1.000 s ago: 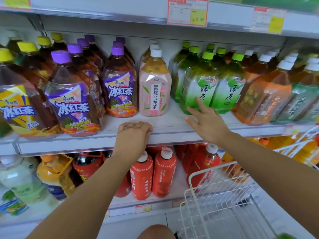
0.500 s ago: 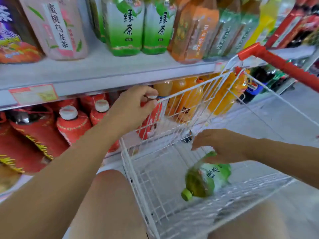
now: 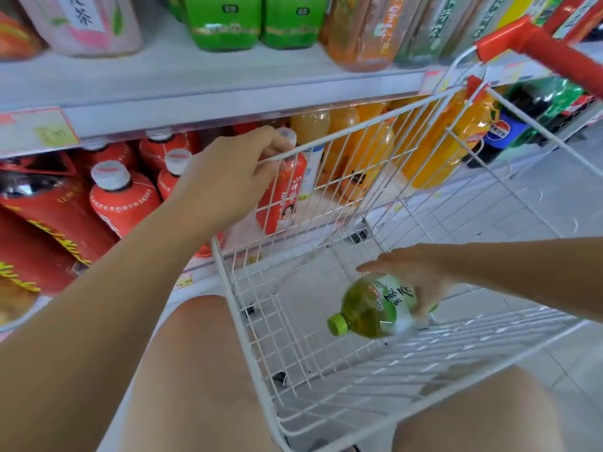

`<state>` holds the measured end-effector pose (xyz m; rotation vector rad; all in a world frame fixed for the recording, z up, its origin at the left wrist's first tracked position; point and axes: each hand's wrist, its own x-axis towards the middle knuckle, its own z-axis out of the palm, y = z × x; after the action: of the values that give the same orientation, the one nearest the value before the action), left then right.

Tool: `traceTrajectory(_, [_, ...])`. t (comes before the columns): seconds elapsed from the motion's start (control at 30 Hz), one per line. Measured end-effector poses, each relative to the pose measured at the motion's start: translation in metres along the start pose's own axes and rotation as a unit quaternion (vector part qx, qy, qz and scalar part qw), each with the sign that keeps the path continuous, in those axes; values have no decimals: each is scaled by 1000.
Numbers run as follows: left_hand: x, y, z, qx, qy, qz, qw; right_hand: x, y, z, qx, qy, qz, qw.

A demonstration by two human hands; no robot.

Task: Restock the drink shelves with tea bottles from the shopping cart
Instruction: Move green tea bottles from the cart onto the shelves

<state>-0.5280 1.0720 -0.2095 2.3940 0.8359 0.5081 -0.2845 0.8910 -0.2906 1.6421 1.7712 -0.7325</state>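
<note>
- Green tea bottle (image 3: 375, 308) sits tilted low inside the shopping cart (image 3: 456, 340), cap toward the lower left.
- Right hand (image 3: 414, 272) is on it, fingers wrapped round the label.
- Left hand (image 3: 228, 181) has its fingers hooked over the cart's top wire.
- Shelf (image 3: 195, 102) stands just behind.

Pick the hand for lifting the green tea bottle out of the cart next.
Right. The right hand curls round the green tea bottle lying in the cart, so it can probably lift straight away. The left hand grips the cart's top rim wire, away from the bottle, likely steadying it.
</note>
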Motion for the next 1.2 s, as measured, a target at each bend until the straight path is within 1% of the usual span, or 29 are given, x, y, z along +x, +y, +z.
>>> traceTrajectory(0.07, [0,1,0,1,0,-8,1000,1,3,2,63,57,34,996])
traceTrajectory(0.13, [0,0,-1,-2,-1,-14,1000,8,2,-1,127,109,67,984])
traceTrajectory(0.17, [-1,0,-1,-6,-2,-17,1000,12,2,-3,153,130,82,976])
traceTrajectory(0.23, [-1,0,-2,-10,-3,-20,1000,19,-1,-9,177,146,110,967])
traceTrajectory(0.43, [-1,1,-1,-1,-7,-16,1000,24,-15,-13,125,148,151,969])
traceTrajectory(0.6, [-1,1,-1,11,-1,-11,1000,-2,-23,-35,71,166,107,978])
traceTrajectory(0.67, [1,-1,-2,4,-2,-16,1000,-29,-25,-48,79,191,92,974])
traceTrajectory(0.73, [3,-4,-3,-18,-9,-16,1000,-62,-29,-66,111,236,84,962])
traceTrajectory(0.83, [8,-4,-5,-68,-27,-8,997,-106,-33,-98,147,318,74,934])
traceTrajectory(0.87, [11,-3,-7,-77,-21,0,997,-117,-34,-110,149,347,76,923])
traceTrajectory(0.9, [14,-2,-11,-82,0,6,997,-125,-35,-121,153,378,79,910])
traceTrajectory(1.0, [26,-9,-32,-80,117,9,990,-135,-35,-155,202,466,52,860])
traceTrajectory(1.07, [32,-23,-50,-12,179,9,984,-131,-39,-178,237,522,29,819])
traceTrajectory(1.1, [35,-34,-58,52,197,10,979,-125,-42,-188,247,555,21,794])
traceTrajectory(1.13, [38,-46,-64,121,201,3,972,-116,-45,-197,260,590,12,764])
traceTrajectory(1.2, [40,-67,-72,236,181,-35,954,-90,-51,-213,296,661,-23,689])
